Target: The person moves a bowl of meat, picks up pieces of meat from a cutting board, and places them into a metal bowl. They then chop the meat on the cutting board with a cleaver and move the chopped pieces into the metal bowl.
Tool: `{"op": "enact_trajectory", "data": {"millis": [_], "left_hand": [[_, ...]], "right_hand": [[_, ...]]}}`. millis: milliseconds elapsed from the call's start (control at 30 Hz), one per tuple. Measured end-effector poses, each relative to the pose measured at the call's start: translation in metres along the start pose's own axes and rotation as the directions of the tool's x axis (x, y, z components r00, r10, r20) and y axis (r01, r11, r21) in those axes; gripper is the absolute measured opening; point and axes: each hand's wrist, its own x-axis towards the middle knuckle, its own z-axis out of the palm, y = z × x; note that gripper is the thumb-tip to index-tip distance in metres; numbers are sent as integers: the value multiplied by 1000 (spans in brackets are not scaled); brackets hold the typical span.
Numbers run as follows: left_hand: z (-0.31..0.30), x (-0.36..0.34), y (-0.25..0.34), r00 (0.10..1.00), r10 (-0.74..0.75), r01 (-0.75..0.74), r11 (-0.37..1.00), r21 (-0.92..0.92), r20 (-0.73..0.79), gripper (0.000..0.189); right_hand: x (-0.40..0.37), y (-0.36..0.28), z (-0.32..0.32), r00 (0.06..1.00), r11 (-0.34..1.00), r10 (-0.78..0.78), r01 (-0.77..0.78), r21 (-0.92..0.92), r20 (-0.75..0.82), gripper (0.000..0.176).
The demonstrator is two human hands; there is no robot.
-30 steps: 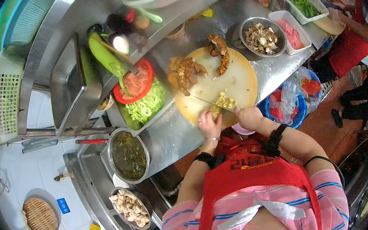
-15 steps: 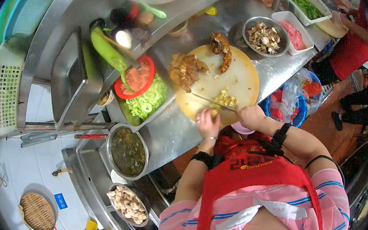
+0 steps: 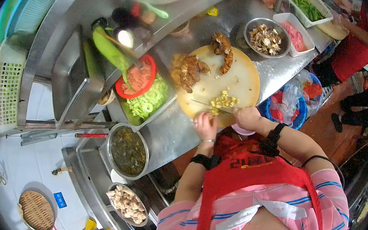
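Observation:
My right hand is closed round the handle of a knife, whose blade lies low across the near side of a round, yellowish cutting board. Small yellow diced pieces are heaped just beyond the blade. My left hand rests at the board's near edge with curled fingers, on the near side of the blade; a few yellow bits show by its fingertips. What those fingers grip is hidden. Brown, wrinkled food chunks sit at the board's left, and more brown pieces lie at its far edge.
Left of the board stands a metal tray with shredded lettuce and a red bowl. A bowl of sliced mushrooms and a white tub of pink meat stand beyond. A blue bin is at right, near another person.
The knife has shifted slightly toward me, and the diced yellow pieces are more spread out and visible. My left hand has edged a little left and nearer to me.

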Motion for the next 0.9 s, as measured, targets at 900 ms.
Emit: {"op": "enact_trajectory", "data": {"millis": [900], "left_hand": [[8, 12, 10, 985, 84, -68, 992, 106, -151, 13]], "right_hand": [[1, 2, 17, 999, 1000, 28, -28, -3, -40, 25]]}}
